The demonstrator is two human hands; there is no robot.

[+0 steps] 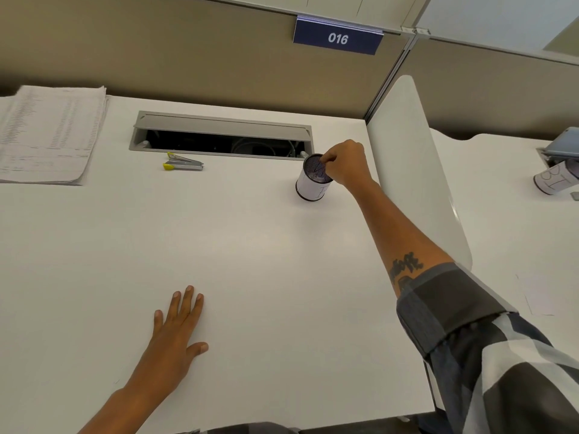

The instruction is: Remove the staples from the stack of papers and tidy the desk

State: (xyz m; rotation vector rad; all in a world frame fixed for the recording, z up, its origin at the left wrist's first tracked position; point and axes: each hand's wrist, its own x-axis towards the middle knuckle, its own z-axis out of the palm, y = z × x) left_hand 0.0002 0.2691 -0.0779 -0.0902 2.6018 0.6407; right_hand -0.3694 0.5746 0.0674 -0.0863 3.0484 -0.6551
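A stack of printed papers [47, 133] lies at the desk's far left corner. A silver staple remover with yellow grips [183, 162] sits on the white desk [266, 261], just in front of the cable tray. To the right stands a mesh cup wrapped in white paper [313, 181]. My right hand [346, 164] hovers at the cup's right rim, its fingertips pinched together over the mouth; anything between them is too small to see. My left hand [180, 327] rests flat on the desk near the front edge, fingers straight and spread.
An open cable tray [222, 137] is sunk into the desk at the back. A white divider panel [413, 170] rises along the right edge. Beyond it, the neighbouring desk holds another paper-wrapped cup [554, 180]. A tan partition with a "016" sign [337, 37] stands behind.
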